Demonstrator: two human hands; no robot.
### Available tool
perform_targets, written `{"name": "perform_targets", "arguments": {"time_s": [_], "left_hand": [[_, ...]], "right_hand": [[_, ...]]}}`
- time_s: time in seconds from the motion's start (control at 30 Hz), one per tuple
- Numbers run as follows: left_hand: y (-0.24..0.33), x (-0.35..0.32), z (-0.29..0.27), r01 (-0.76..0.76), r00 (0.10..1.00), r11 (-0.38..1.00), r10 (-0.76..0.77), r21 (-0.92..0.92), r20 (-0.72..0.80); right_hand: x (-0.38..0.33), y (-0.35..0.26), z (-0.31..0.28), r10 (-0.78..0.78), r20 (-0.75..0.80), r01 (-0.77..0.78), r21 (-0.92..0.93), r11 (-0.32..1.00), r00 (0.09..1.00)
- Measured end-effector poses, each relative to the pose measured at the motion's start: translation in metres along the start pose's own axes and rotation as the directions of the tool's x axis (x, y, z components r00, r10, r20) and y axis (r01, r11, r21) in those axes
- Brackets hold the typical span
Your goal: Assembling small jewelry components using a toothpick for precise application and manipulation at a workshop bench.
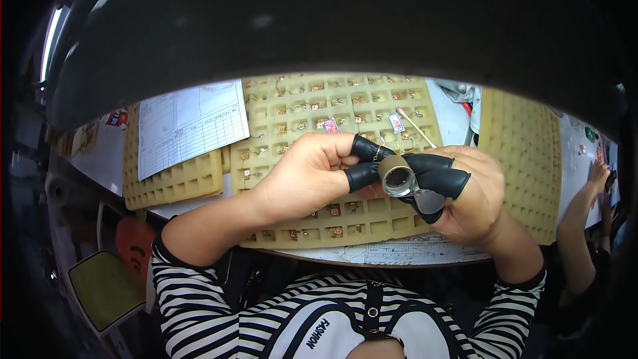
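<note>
My left hand (pixel 299 176), with black finger cots on its thumb and index finger, pinches a thin gold-coloured chain (pixel 377 153). Close against it, my right hand (pixel 482 183) also wears black finger cots and grips a small round loupe (pixel 396 179), its clear lens part swung out below. Both hands meet above a yellow tray (pixel 372 234) of small square compartments. Many of these hold little gold-coloured jewellery pieces (pixel 335 210). A cotton swab (pixel 417 127) slants beside my right fingers; whether they hold it, I cannot tell. What the fingertips cover behind the loupe is hidden.
A printed form (pixel 193 126) lies over another yellow tray (pixel 174 189) at the left. One more yellow tray (pixel 518 159) is at the right. Small paper tags (pixel 396 123) rest on the middle tray. Another person's arm (pixel 578 233) reaches in at far right. A dark cover spans the top.
</note>
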State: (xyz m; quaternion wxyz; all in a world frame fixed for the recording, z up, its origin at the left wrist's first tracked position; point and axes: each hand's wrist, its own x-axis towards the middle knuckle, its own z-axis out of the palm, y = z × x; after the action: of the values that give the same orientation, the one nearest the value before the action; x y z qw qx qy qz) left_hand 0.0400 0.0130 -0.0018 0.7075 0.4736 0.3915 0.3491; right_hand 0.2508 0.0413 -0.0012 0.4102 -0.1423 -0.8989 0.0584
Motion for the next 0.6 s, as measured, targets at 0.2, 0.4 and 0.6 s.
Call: {"name": "perform_targets", "arguments": {"time_s": [0.2, 0.4, 0.6], "left_hand": [[-0.0007, -0.0012, -0.001, -0.045, 0.999, 0.998, 0.044, 0.05, 0.024], [0.0019, -0.0018, 0.0005, -0.044, 0.999, 0.995, 0.043, 0.088, 0.017], [0.0025, -0.0015, 0.0015, -0.05, 0.999, 0.996, 0.049, 0.08, 0.017]], "right_hand": [[0.0005, -0.001, 0.0, 0.005, -0.017, -0.004, 0.02, 1.0, 1.0], [0.0009, -0.0021, -0.0002, 0.025, -0.016, -0.024, 0.04, 0.999, 1.0], [0.0001, -0.0016, 0.0002, 0.024, -0.028, -0.023, 0.025, 0.999, 0.999]]}}
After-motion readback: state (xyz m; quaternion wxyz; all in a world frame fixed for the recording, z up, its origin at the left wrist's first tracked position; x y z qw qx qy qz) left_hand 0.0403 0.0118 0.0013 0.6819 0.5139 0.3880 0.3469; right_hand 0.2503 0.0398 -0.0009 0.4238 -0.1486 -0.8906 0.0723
